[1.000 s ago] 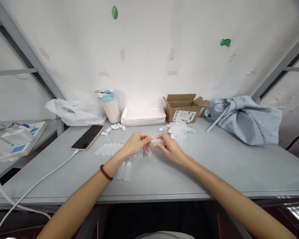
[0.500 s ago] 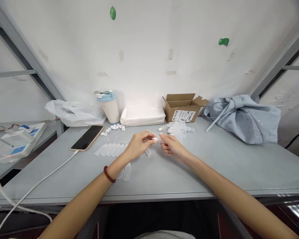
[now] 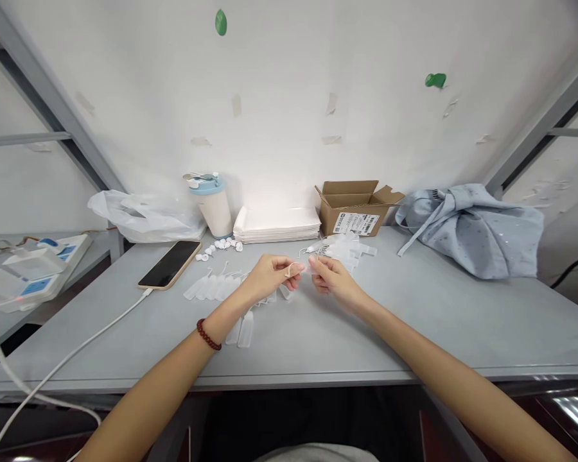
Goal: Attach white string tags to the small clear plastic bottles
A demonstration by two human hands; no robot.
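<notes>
On the left side of the grey desk [image 3: 443,327], a white plastic bag [image 3: 144,218] lies at the back, and a phone [image 3: 171,263] lies in front of it with a cable [image 3: 147,292] in its end. Next come a row of cloudy tubes [image 3: 213,287], a cup [image 3: 215,213] behind them, and some little white bits [image 3: 221,246] by the cup's foot. Two more tubes [image 3: 245,330] lie nearer the front.

In the middle, over the desk, the left hand [image 3: 268,274] pinches one end of a small tube [image 3: 307,269], with a white string [image 3: 289,267] looping by its fingers. The right hand [image 3: 336,278], also pinched narrow, holds the other end. Fingers hide most of this tube, so I cannot tell how its end sits. It seems best to hold it softly, keep both ends in line, and keep the string from getting squashed.

A pile of tubes [image 3: 349,249] lies just past the right hand, with an open box [image 3: 356,212] behind and a blue bag [image 3: 476,234] farther right. The desk's front edge runs under both forearms. Tubes sit close on the left, so small moves look safest there; the right side, in front of the blue bag, seems to give more room.
</notes>
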